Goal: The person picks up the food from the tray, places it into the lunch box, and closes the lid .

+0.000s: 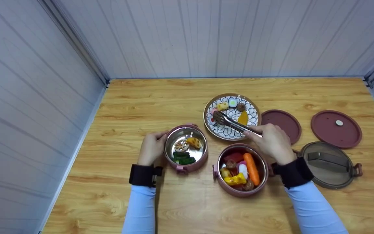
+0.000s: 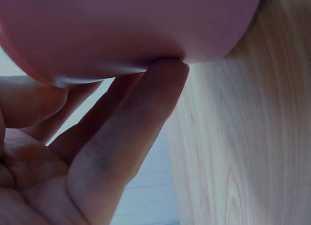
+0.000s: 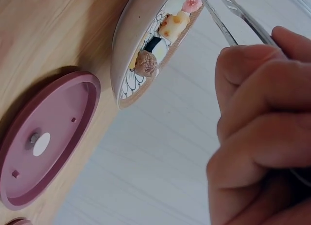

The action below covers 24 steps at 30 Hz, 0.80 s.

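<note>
My right hand grips metal tongs, whose dark head lies over the left part of a patterned plate. On that plate are a meatball, an orange-yellow slice and other small food pieces. The fingertips of my left hand rest against the outer wall of a pink steel-lined bowl; in the left wrist view its fingers lie fairly straight on that wall. Inside are a lotus root slice, a yellow-orange slice and green pieces.
A second pink bowl, holding a carrot, meatballs and other food, stands below my right hand. To the right lie two dark pink lids and a translucent lid with a handle. Walls border the table's back and sides.
</note>
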{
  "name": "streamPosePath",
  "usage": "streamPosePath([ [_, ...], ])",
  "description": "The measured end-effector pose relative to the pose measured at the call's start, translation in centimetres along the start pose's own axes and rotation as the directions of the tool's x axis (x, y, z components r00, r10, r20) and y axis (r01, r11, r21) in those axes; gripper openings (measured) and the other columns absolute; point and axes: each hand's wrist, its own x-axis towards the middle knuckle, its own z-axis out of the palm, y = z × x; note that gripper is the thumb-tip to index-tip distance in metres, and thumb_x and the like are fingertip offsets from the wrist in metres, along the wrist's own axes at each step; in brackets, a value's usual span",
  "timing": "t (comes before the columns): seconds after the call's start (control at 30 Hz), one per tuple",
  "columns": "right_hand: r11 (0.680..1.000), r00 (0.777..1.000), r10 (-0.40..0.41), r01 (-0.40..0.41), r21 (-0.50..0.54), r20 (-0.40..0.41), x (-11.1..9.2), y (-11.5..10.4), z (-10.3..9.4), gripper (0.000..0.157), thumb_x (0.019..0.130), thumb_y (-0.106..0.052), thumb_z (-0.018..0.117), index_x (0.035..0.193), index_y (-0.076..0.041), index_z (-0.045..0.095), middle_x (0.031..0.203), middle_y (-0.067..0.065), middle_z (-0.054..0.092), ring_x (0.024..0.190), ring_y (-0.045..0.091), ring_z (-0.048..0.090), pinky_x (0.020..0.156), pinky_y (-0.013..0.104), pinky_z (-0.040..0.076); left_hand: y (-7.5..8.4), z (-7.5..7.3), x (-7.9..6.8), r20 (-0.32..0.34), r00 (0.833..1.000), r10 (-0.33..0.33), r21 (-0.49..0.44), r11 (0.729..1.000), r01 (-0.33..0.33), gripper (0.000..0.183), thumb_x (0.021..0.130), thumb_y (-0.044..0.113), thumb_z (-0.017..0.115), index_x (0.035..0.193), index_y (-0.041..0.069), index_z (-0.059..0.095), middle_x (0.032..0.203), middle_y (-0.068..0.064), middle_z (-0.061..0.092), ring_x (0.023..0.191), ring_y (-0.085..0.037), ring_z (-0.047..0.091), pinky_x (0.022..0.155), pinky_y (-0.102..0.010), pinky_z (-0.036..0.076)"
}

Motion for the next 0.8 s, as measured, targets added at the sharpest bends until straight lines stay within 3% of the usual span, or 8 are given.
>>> streamPosePath([
  [0.1, 1.0, 1.0, -0.006, 0.006, 0.0, -0.006, -0.3, 0.0, -0.3, 0.044, 0.094, -0.046, 0.064, 0.124, -0.014, 0.071, 0.119, 0.021, 0.067, 0.096, 0.042, 0.064, 0.061, 0.047, 0.046, 0.0, 0.0, 0.0, 0.002, 1.0, 0.002, -0.003, 1.0, -0.002, 0.023, 0.096, 0.003, 0.06, 0.114, -0.007, 0.07, 0.113, -0.021, 0.069, 0.112, -0.034, 0.063, 0.099, -0.045, 0.047],
  [0.27, 0.999, 0.999, -0.04, 0.041, 0.013, -0.035, -1.0, -0.1, -1.4, 0.045, 0.095, -0.046, 0.063, 0.123, -0.012, 0.071, 0.083, 0.017, 0.069, 0.074, 0.032, 0.06, 0.057, 0.04, 0.04, 0.0, 0.0, 0.1, 0.001, 1.0, 0.001, -0.01, 1.0, -0.001, 0.023, 0.096, 0.003, 0.06, 0.114, -0.007, 0.07, 0.113, -0.022, 0.069, 0.113, -0.034, 0.063, 0.1, -0.044, 0.047],
  [0.33, 0.998, 0.997, -0.064, 0.065, 0.017, -0.036, -1.3, -0.3, -2.0, 0.047, 0.096, -0.047, 0.062, 0.124, -0.011, 0.071, 0.082, 0.015, 0.069, 0.075, 0.029, 0.059, 0.061, 0.039, 0.041, 0.0, 0.0, 0.1, 0.0, 1.0, 0.005, -0.015, 1.0, -0.005, 0.023, 0.096, 0.003, 0.06, 0.114, -0.007, 0.071, 0.113, -0.022, 0.069, 0.113, -0.033, 0.063, 0.1, -0.044, 0.047],
  [0.43, 0.995, 0.995, -0.101, 0.102, 0.023, -0.012, -1.8, -0.9, -3.0, 0.048, 0.097, -0.049, 0.059, 0.124, -0.012, 0.071, 0.1, 0.016, 0.073, 0.085, 0.03, 0.064, 0.07, 0.042, 0.044, 0.1, 0.1, 0.1, 0.0, 1.0, 0.006, -0.02, 1.0, -0.006, 0.023, 0.096, 0.003, 0.06, 0.113, -0.007, 0.071, 0.113, -0.022, 0.069, 0.112, -0.033, 0.063, 0.099, -0.044, 0.047],
  [0.5, 0.991, 0.992, -0.129, 0.129, 0.021, 0.003, -2.1, -1.4, -3.5, 0.047, 0.097, -0.049, 0.059, 0.124, -0.013, 0.071, 0.1, 0.014, 0.073, 0.085, 0.028, 0.064, 0.072, 0.042, 0.045, 0.1, 0.1, 0.1, -0.002, 1.0, 0.001, -0.022, 1.0, -0.001, 0.022, 0.096, 0.003, 0.06, 0.113, -0.006, 0.071, 0.113, -0.021, 0.069, 0.112, -0.032, 0.063, 0.099, -0.044, 0.048],
  [0.6, 0.983, 0.983, -0.183, 0.183, -0.003, 0.002, -2.6, -2.4, -3.9, 0.041, 0.097, -0.046, 0.061, 0.121, -0.014, 0.073, 0.081, 0.007, 0.072, 0.075, 0.023, 0.061, 0.068, 0.038, 0.043, 0.2, 0.0, 0.0, 0.003, 1.0, -0.013, -0.022, 1.0, 0.013, 0.023, 0.096, 0.004, 0.06, 0.114, -0.006, 0.071, 0.113, -0.021, 0.069, 0.113, -0.033, 0.063, 0.099, -0.044, 0.047],
  [0.7, 0.968, 0.969, -0.247, 0.246, -0.044, -0.022, -3.2, -3.7, -3.8, 0.037, 0.094, -0.044, 0.065, 0.119, -0.017, 0.075, 0.081, 0.006, 0.072, 0.073, 0.022, 0.064, 0.061, 0.038, 0.045, 0.2, 0.0, 0.0, 0.007, 1.0, -0.028, -0.011, 1.0, 0.028, 0.023, 0.097, 0.004, 0.06, 0.114, -0.006, 0.071, 0.114, -0.021, 0.069, 0.113, -0.033, 0.062, 0.099, -0.045, 0.047],
  [0.8, 0.952, 0.955, -0.297, 0.296, -0.08, -0.005, -3.8, -5.0, -3.2, 0.036, 0.092, -0.043, 0.068, 0.118, -0.019, 0.075, 0.075, 0.005, 0.07, 0.06, 0.019, 0.061, 0.047, 0.036, 0.042, 0.2, 0.0, 0.0, 0.008, 0.999, -0.035, -0.006, 0.999, 0.035, 0.023, 0.097, 0.004, 0.06, 0.114, -0.006, 0.071, 0.114, -0.021, 0.069, 0.114, -0.033, 0.062, 0.1, -0.045, 0.046],
])
